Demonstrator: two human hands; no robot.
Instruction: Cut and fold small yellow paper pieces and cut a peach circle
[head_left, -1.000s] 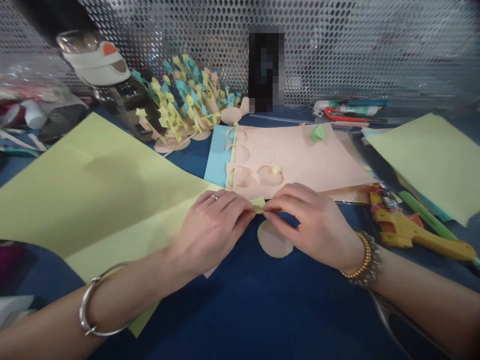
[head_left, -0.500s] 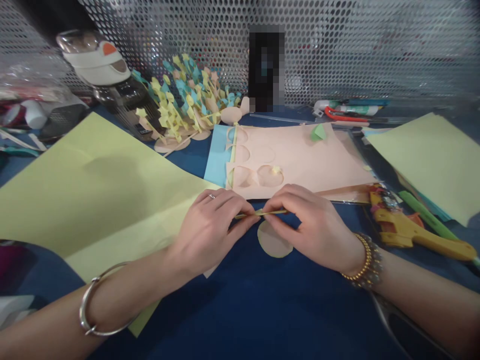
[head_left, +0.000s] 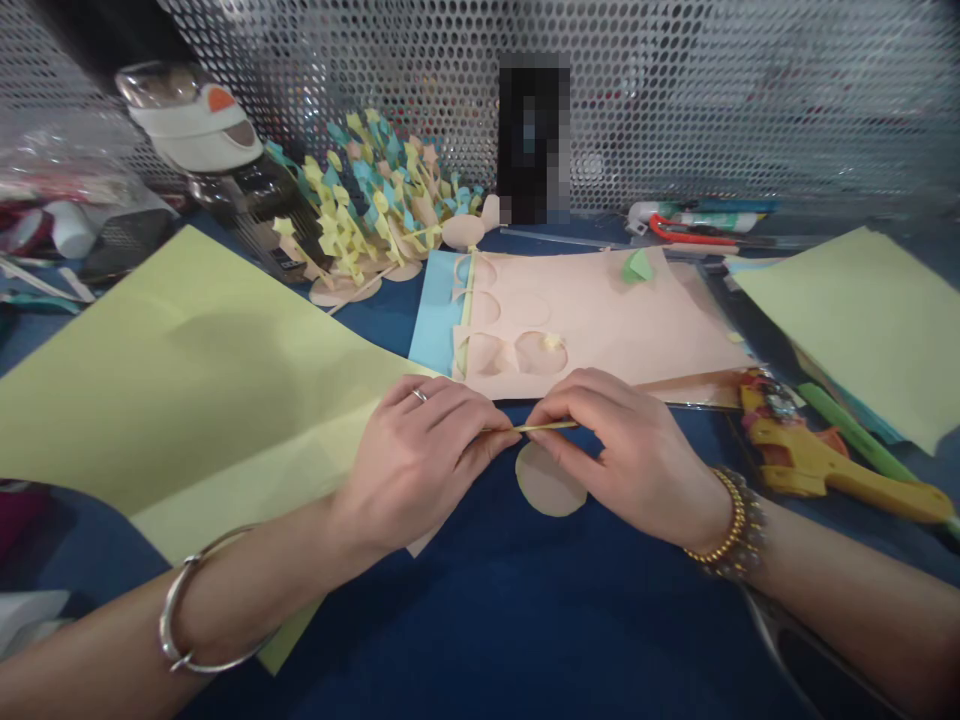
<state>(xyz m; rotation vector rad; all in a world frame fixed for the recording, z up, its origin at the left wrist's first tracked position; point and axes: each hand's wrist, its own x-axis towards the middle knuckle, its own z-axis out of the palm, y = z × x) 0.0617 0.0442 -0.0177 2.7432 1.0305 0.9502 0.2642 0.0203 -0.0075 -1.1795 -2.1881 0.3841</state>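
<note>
A thin yellowish strip is pinched between the fingertips of both hands, just above the blue table surface. My left hand grips its left part, and my right hand grips the right part, with the fingertips nearly meeting. Under the right fingers lies a pale round paper disc, partly covered by them. Behind the hands rests a pink sheet with round cut-outs. A large yellow-green sheet reaches under my left hand and forearm.
Paper stars on sticks stand at the back beside a bottle. A yellow glue gun and yellow-green sheets lie on the right. A perforated metal panel rises behind.
The strip looks thinner and straighter between the fingers, as if slightly rotated. Both hands have otherwise stayed almost in place.
</note>
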